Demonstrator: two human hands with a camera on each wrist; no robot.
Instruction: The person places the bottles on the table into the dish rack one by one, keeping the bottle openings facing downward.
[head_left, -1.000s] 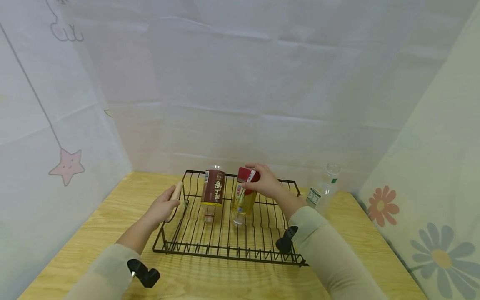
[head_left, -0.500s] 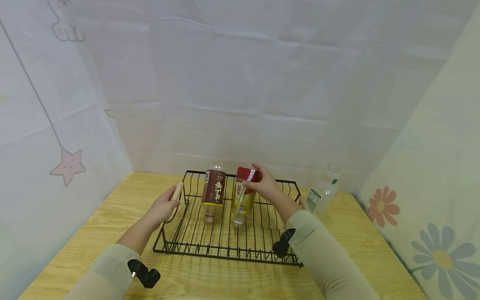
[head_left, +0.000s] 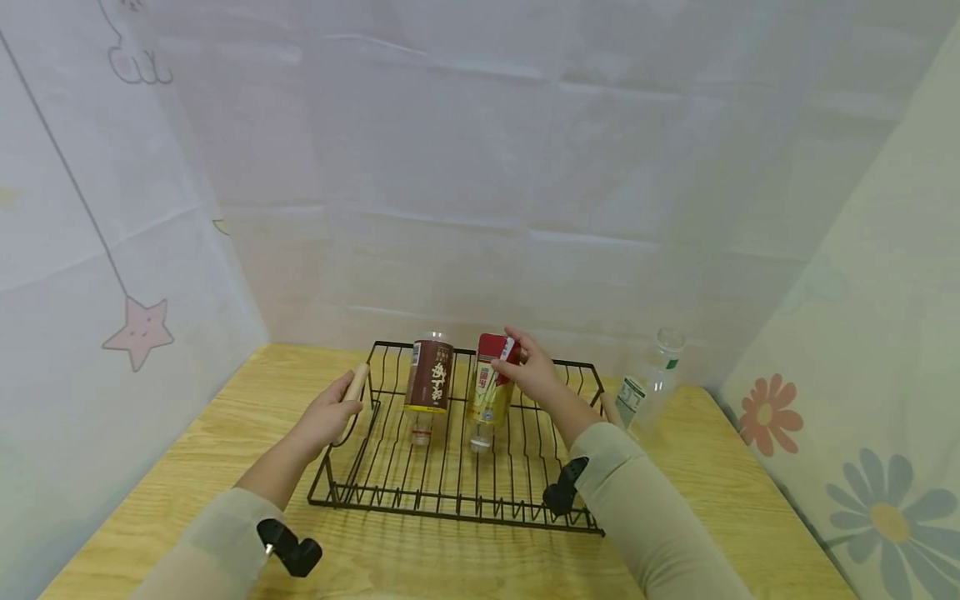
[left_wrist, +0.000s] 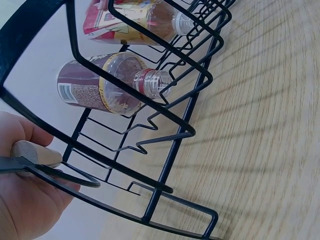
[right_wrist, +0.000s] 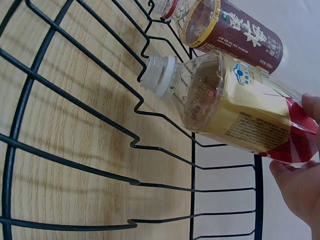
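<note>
My left hand (head_left: pixel 324 417) grips the pale wooden handle (head_left: pixel 357 382) on the left side of a black wire rack (head_left: pixel 450 502). My right hand (head_left: pixel 536 371) holds a clear plastic bottle with a red and yellow label (head_left: pixel 491 396), fingers and thumb around its base end. This bottle leans neck-down in the rack; in the right wrist view its white neck (right_wrist: pixel 159 75) lies right at the bent wires. Beside it, to the left, another bottle with a maroon label (head_left: pixel 430 375) leans the same way, its open threaded mouth (left_wrist: pixel 155 82) among the wires.
A clear bottle with a green and white label (head_left: pixel 652 379) stands on the wood-grain table (head_left: pixel 420 558), right of the rack. The rack's right wooden handle (head_left: pixel 611 408) is partly behind my right forearm. Pale curtains (head_left: pixel 480 208) enclose the back and sides.
The red and yellow bottle has turned a little in my right hand, showing more of its yellow label. My right forearm has shifted slightly left. My left hand stays on the handle.
</note>
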